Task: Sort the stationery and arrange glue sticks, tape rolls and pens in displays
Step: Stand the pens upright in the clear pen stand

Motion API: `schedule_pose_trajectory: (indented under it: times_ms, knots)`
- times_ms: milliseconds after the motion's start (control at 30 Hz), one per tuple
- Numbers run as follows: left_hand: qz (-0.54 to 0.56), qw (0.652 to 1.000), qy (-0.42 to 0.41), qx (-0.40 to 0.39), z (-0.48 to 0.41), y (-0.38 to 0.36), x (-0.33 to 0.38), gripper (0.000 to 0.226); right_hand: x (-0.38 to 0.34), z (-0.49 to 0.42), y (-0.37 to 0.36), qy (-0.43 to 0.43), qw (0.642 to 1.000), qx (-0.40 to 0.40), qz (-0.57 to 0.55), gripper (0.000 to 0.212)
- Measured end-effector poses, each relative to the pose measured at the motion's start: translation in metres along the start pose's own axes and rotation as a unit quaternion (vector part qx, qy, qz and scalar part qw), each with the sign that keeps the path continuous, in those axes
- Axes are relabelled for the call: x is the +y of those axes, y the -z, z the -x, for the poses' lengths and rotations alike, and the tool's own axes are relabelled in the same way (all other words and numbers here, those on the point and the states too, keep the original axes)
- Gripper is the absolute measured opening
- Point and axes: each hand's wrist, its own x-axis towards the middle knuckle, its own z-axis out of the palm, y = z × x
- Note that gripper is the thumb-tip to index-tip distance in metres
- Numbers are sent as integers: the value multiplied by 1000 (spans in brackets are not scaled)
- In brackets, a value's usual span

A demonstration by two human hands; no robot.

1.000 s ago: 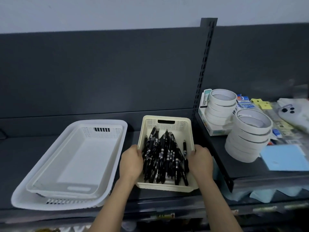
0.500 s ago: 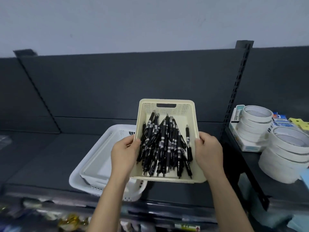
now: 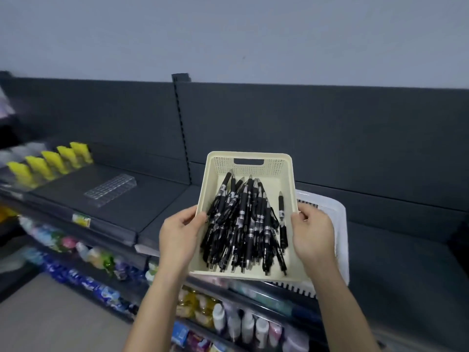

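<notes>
Pens [image 3: 248,224], heaped black in a cream basket [image 3: 248,154], are seen in the head view held in the air in front of the dark shelf [image 3: 393,250]. A second ago the basket was resting on that shelf. It is grasped at both long sides: the left grip [image 3: 179,235] is closed over the left rim, thumb inside, and the right grip [image 3: 313,232] is clamped on the right rim.

The view has swung left since then. The tape rolls are no longer framed, and a clear display holder [image 3: 110,189] is now shown lying on the shelf to the left. The pens are judged to be bound for that holder, with none yet set out.

Counted:
- one cream basket
- pens too tangled for a sure tally, some two dozen by estimate, with one pen [image 3: 282,219] lying apart near the right wall
- one white basket [image 3: 335,224], partly hidden behind the right grip
- one clear holder
- five yellow packs [image 3: 48,161] in a row at far left

No glue sticks are made out.
</notes>
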Motion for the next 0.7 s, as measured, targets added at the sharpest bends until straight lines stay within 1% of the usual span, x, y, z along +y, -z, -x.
schedule_pose_trajectory:
  times_ms: [100,133,200,367,533,700]
  knots:
    - [-16,1000,1,13,-14,54,-14,34,-21,13,-51,-3,1000,-29,-5,20]
    - [-20,1000,6,22,-19,70,-19,34,-29,18,-68,-3,999,-37,-9,20]
    - [-19,999,21,40,-28,101,-30,22,-45,26,-99,1,998,-56,-22,20]
    - [-35,994,50,90,-50,165,-52,20,-72,44,-166,6,994,-111,-20,21]
    - [-41,987,77,136,-75,201,-82,19,-84,47,-221,14,986,-156,-65,19]
    - [-59,985,92,137,-130,217,-109,15,-99,20,-271,-34,976,-188,-108,17]
